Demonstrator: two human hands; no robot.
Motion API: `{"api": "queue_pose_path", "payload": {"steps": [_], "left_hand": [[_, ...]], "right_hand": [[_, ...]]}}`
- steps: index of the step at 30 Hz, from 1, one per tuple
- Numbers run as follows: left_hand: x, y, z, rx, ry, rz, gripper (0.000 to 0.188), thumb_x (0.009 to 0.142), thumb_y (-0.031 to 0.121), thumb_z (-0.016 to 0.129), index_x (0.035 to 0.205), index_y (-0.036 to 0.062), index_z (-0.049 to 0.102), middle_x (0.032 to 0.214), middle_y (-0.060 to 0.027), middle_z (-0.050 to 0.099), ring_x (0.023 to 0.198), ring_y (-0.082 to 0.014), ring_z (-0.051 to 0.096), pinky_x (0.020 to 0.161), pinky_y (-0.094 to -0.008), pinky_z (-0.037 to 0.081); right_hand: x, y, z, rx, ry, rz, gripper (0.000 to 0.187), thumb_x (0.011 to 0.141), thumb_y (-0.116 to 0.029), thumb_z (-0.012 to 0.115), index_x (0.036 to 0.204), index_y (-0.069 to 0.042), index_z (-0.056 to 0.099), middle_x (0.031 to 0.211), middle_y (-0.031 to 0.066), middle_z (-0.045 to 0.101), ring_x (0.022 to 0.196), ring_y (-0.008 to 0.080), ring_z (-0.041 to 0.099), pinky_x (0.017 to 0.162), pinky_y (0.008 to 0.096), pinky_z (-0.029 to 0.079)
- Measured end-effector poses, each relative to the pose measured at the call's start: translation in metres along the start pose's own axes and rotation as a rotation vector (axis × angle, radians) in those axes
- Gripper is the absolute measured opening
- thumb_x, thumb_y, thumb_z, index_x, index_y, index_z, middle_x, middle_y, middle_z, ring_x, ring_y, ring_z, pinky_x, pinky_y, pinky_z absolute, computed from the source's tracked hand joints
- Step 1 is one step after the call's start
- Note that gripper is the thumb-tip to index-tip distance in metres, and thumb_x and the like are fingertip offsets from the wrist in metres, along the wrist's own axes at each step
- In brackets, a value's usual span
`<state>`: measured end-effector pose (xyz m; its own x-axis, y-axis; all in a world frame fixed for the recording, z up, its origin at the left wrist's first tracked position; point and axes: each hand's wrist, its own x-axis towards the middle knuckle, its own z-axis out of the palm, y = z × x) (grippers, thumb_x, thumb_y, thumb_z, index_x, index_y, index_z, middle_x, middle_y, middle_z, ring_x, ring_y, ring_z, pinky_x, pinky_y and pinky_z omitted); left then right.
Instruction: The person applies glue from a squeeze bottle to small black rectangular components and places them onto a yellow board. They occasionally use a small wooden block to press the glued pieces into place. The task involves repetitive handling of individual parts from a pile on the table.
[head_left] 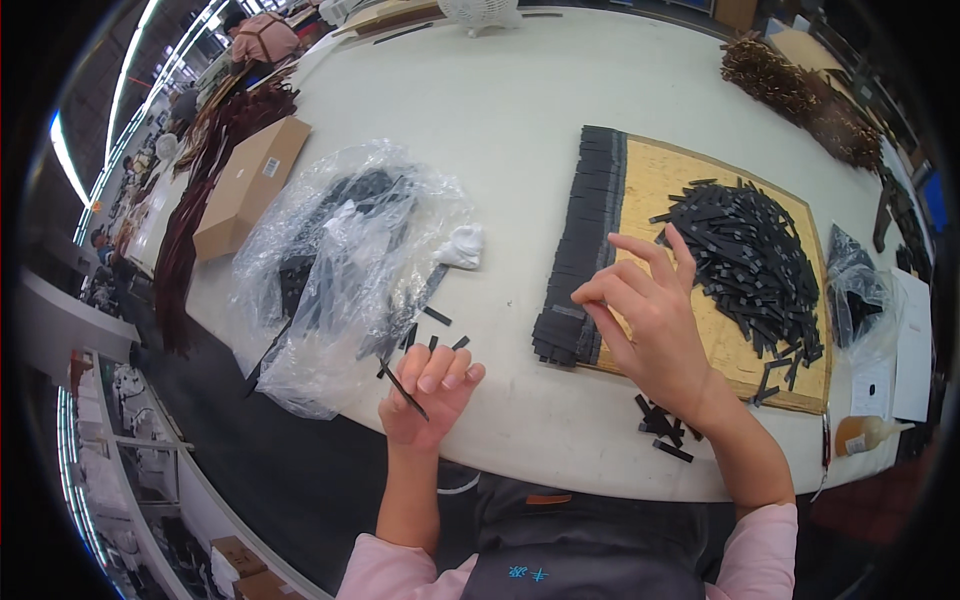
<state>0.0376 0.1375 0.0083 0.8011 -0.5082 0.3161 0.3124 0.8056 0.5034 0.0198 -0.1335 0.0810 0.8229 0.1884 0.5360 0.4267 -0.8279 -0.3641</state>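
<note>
My left hand [432,395] is closed at the table's front edge, palm up with fingers curled, and a thin black strip [404,390] sticks out of it. My right hand [648,310] hovers over the left part of a yellow board [720,165]. Its thumb and index finger come together in a pinch while the other fingers spread; what lies between the tips is hidden. Beneath them runs a row of black strips [582,215] laid side by side along the board's left edge. A heap of short black strips [750,260] covers the board's middle and right.
A clear plastic bag [350,270] with black pieces lies at left, beside a brown cardboard box [252,188]. Loose strips [662,425] lie near the front edge. At right are an amber bottle [862,435] and another plastic bag [855,290]. Brown bundles [800,100] lie far right.
</note>
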Motion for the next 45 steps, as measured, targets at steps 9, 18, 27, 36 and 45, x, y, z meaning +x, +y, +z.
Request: {"api": "queue_pose_path", "payload": {"steps": [9, 18, 27, 36, 45], "left_hand": [[0.085, 0.033, 0.031, 1.087, 0.238, -0.197, 0.014, 0.084, 0.006, 0.075, 0.089, 0.0042, 0.062, 0.09, -0.0058, 0.067, 0.087, -0.0121, 0.061, 0.08, -0.0266, 0.048], [0.156, -0.015, 0.013, 1.901, -0.202, -0.225, 0.009, 0.084, 0.015, 0.076, 0.089, 0.0111, 0.07, 0.089, 0.0031, 0.068, 0.097, -0.0183, 0.056, 0.102, -0.0354, 0.029], [0.162, -0.025, 0.012, 1.983, -0.346, -0.25, 0.004, 0.088, 0.015, 0.073, 0.089, 0.0128, 0.07, 0.089, 0.0025, 0.057, 0.096, -0.0182, 0.048, 0.096, -0.0368, 0.027], [0.165, -0.029, 0.013, 1.956, -0.398, -0.29, 0.004, 0.087, 0.016, 0.074, 0.088, 0.0144, 0.07, 0.089, 0.003, 0.056, 0.095, -0.0182, 0.047, 0.095, -0.0372, 0.027], [0.162, -0.027, 0.013, 1.94, -0.314, -0.265, 0.009, 0.085, 0.013, 0.076, 0.088, 0.0117, 0.069, 0.092, 0.0014, 0.061, 0.1, -0.0182, 0.051, 0.099, -0.0362, 0.027]], "right_hand": [[-0.056, 0.04, -0.052, -0.147, 0.057, 0.23, 0.009, 0.087, -0.006, 0.07, 0.093, -0.012, 0.071, 0.089, 0.0018, 0.067, 0.125, 0.0282, 0.053, 0.117, 0.056, 0.02], [-0.109, 0.046, -0.059, -0.08, 0.156, 0.423, 0.011, 0.084, -0.004, 0.07, 0.091, -0.011, 0.072, 0.092, 0.004, 0.069, 0.122, 0.0299, 0.055, 0.117, 0.0536, 0.02], [-0.11, 0.04, -0.067, -0.016, 0.147, 0.423, 0.013, 0.082, -0.003, 0.072, 0.091, -0.013, 0.072, 0.093, 0.003, 0.069, 0.124, 0.03, 0.053, 0.117, 0.0538, 0.02], [-0.111, 0.04, -0.062, 0.005, 0.101, 0.404, 0.013, 0.082, -0.005, 0.072, 0.092, -0.013, 0.072, 0.091, 0.0032, 0.067, 0.124, 0.0311, 0.053, 0.117, 0.0547, 0.02], [-0.112, 0.038, -0.055, 0.002, 0.096, 0.398, 0.012, 0.082, -0.005, 0.072, 0.092, -0.012, 0.072, 0.092, 0.003, 0.067, 0.124, 0.0313, 0.053, 0.116, 0.0547, 0.021]]}}
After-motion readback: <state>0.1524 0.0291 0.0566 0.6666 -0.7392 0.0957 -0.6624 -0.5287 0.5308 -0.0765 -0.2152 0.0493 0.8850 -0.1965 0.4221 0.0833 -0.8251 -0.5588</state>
